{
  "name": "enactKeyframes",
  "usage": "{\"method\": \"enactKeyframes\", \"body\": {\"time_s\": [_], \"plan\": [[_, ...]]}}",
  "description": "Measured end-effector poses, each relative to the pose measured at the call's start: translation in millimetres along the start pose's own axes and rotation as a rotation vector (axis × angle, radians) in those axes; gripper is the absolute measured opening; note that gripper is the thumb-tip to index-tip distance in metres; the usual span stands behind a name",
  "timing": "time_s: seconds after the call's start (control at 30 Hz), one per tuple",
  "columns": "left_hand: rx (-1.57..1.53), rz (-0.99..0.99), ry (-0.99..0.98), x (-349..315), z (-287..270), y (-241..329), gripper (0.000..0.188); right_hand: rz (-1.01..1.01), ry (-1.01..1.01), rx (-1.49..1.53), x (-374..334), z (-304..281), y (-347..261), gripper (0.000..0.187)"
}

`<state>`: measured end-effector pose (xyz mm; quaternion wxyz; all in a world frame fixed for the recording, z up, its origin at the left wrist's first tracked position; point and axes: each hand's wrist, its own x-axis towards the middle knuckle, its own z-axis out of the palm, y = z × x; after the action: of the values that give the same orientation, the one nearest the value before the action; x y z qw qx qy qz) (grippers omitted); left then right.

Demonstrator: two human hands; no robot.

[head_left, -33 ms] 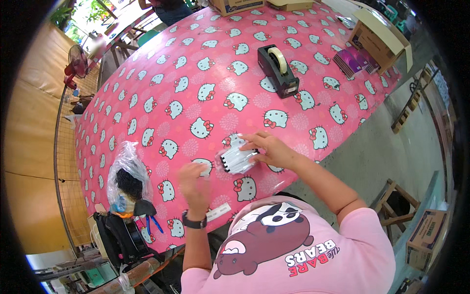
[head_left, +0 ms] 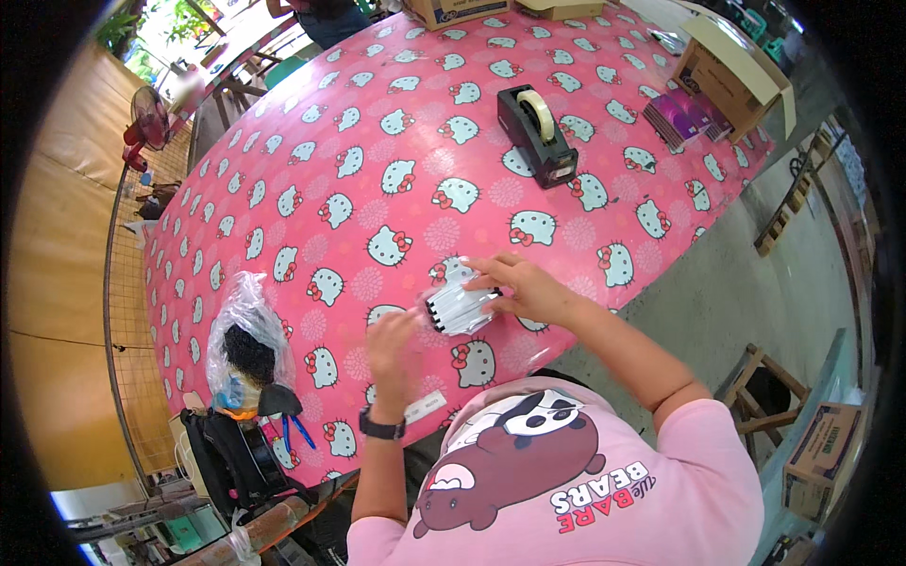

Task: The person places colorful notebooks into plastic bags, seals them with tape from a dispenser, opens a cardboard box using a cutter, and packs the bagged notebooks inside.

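Note:
A small white packet (head_left: 460, 308) with black marks, wrapped in clear plastic, lies near the front edge of the pink cat-print table (head_left: 377, 141). My right hand (head_left: 524, 288) rests on the packet's right side and grips it with the fingers. My left hand (head_left: 394, 349), with a dark watch on its wrist, pinches the packet's left edge. A small white label strip (head_left: 425, 407) lies on the table just below my left wrist.
A black tape dispenser (head_left: 536, 134) stands mid-table. A clear plastic bag (head_left: 247, 344) of dark items sits front left, above a black bag (head_left: 231, 453). Cardboard boxes (head_left: 731, 71) and purple packs (head_left: 681, 115) are far right. A wooden stool (head_left: 764, 396) stands on the floor.

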<state>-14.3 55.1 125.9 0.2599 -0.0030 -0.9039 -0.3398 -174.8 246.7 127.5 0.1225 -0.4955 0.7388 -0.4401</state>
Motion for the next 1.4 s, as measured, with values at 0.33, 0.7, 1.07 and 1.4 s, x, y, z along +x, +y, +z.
{"method": "enactKeyframes", "body": {"time_s": [0.33,0.7,1.07,1.4], "plan": [[0.201,0.125,-0.421,8.1,20.9,-8.1,0.061,-0.017,-0.068,-0.063,-0.3,1.7,6.0,0.092],[-0.093,0.127,-0.176,-24.0,25.2,-23.6,0.066,-0.058,-0.07,-0.118,1.5,2.4,10.1,0.098],[0.058,0.159,-0.551,24.9,19.1,-3.7,0.065,-0.027,-0.116,-0.153,5.4,-2.7,4.0,0.098],[0.054,0.1,-0.594,29.2,13.5,-4.8,0.065,0.298,0.788,0.34,43.4,-81.0,95.0,0.051]]}}
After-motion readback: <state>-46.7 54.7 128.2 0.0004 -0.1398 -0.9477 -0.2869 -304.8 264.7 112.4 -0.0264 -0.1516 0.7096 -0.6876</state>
